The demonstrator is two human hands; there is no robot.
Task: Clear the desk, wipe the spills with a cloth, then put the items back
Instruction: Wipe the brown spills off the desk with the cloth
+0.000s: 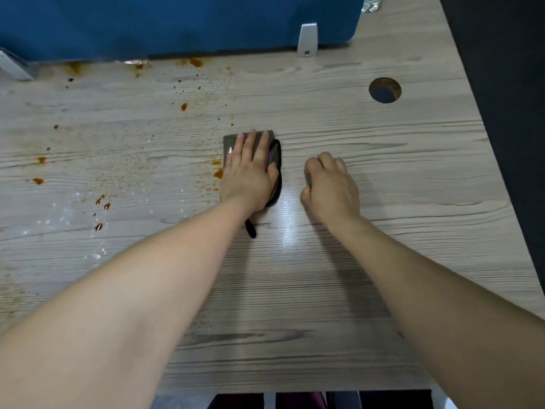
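A folded dark grey cloth (275, 156) lies on the light wood desk (383, 160) near the middle. My left hand (249, 169) presses flat on it with straight fingers. My right hand (330, 184) rests on the desk just right of the cloth, fingers curled under, holding nothing. Orange-brown spills (218, 172) and dark specks spread over the left half of the desk, with a blob right beside the cloth's left edge. More stains (194, 62) sit along the back edge.
A blue divider panel (177, 22) runs along the back of the desk with a grey bracket (307, 39). A round cable hole (385, 90) is at the back right. Crumpled foil (371, 4) shows at the top right. Whitish specks (59, 219) lie at the left.
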